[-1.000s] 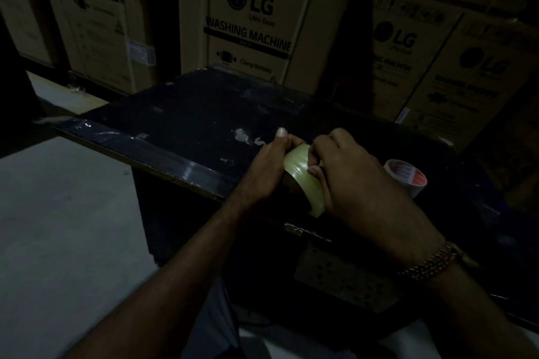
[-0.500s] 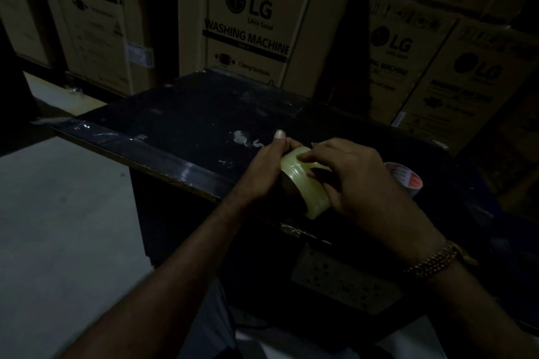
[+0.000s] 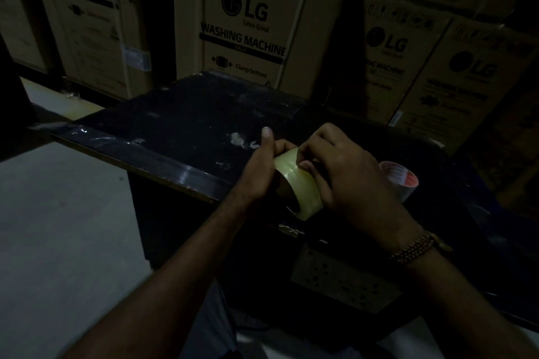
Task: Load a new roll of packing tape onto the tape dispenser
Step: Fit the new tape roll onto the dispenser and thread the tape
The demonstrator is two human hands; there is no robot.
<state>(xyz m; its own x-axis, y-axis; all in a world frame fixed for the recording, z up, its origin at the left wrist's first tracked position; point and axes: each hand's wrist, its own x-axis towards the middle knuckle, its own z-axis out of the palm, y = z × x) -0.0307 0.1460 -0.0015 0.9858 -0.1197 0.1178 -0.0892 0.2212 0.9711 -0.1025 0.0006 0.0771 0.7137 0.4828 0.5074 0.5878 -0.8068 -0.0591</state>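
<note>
A yellowish clear roll of packing tape (image 3: 300,186) stands on edge above the near side of the dark table (image 3: 186,125). My left hand (image 3: 258,167) grips it from the left, thumb up along its far side. My right hand (image 3: 347,175) lies over the roll from the right, and its fingertips pinch at the tape's outer surface near the top. A second roll with a red-and-white core (image 3: 401,179) lies on the table just behind my right hand. No tape dispenser is visible in this dim view.
Large cardboard LG washing machine boxes (image 3: 250,23) stand close behind and beside the table. A pale floor (image 3: 58,227) lies to the left. A speckled cardboard piece (image 3: 344,280) sits below the table's near edge.
My right hand's fingers shifted along the top of the roll, from curled over it to picking at its surface. The left hand kept its hold.
</note>
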